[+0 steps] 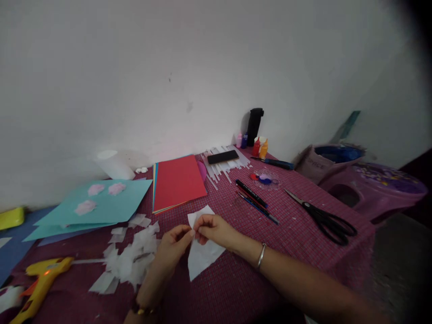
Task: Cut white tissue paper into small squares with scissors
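Note:
A piece of white paper [204,260] is pinched between my two hands above the table, its lower part hanging toward me. My left hand [173,248] grips its left edge with thumb and forefinger. Close beside it, my right hand [213,228] pinches the same piece near the upper middle, the fingertips of both hands almost meeting. The fingers partly hide where the paper is held. Just left of my left hand lies a loose pile of small white paper pieces [131,255].
Left are a yellow glue gun [47,279] and turquoise sheets [124,202] bearing pink tufts. Behind my hands are red paper [180,182], white strips [216,173] and a phone [222,157]. Right are a marker [251,193], scissors [320,216], a paint palette [265,179] and a cutter [275,163].

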Tool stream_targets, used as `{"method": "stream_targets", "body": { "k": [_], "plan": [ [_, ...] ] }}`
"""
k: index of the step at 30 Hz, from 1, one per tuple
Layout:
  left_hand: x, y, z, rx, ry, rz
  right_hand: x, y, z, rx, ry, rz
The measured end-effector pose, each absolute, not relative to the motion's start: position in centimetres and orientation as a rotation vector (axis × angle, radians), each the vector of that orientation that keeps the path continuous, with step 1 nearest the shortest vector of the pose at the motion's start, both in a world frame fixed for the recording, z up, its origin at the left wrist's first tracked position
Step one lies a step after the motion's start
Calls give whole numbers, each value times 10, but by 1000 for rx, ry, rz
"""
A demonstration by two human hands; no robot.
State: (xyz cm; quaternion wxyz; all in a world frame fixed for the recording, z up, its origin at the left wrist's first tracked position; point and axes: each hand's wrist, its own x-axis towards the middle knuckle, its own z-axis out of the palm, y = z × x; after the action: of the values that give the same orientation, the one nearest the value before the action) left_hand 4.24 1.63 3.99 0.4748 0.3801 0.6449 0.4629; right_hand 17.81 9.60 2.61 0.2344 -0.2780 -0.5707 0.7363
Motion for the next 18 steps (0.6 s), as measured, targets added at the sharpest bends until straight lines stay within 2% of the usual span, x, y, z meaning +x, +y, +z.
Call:
{"method": "stream_targets", "body": {
  "k": [5,18],
  "plan": [
    [45,16,40,925,1610,1209,179,96,23,-729,-1583,1992],
    [47,15,36,847,1470,1135,186,98,17,-636,-1822,1788]
  ]
}}
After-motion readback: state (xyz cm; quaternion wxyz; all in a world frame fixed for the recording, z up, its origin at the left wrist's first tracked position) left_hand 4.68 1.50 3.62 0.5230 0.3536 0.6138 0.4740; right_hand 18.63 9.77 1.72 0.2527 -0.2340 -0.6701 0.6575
